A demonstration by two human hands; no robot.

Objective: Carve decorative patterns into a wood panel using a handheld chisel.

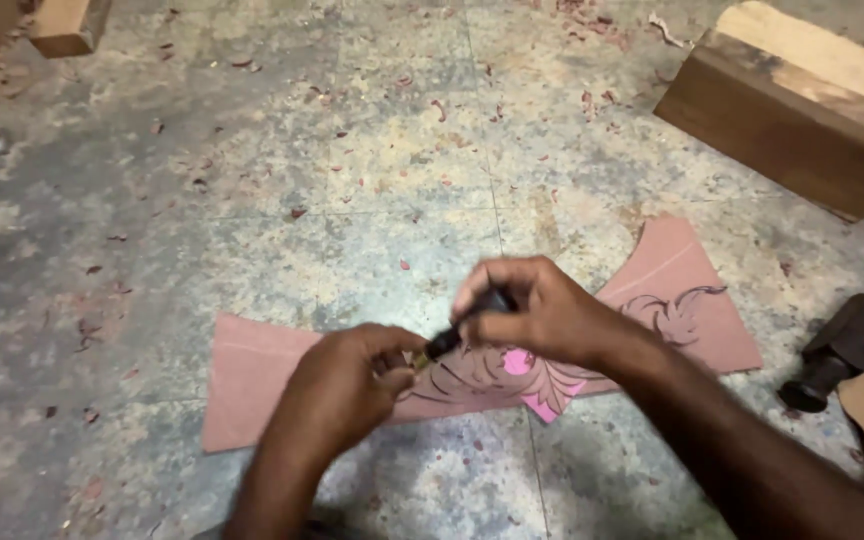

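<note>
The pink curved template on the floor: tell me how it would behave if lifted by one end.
The pink curved template looks thin and lies flat on the tiled floor, so it would probably sag or flex. It likely weighs little for its spread. Its long, narrow arc, with pattern holes near the right hand, suggests it may bend or crease there.

two hands (352, 385), one pen (452, 335), one pink template (672, 290), two wood blocks (802, 110)

pinkish-brown board (262, 375), black scrollwork, speckled grey floor (252, 200)
</note>
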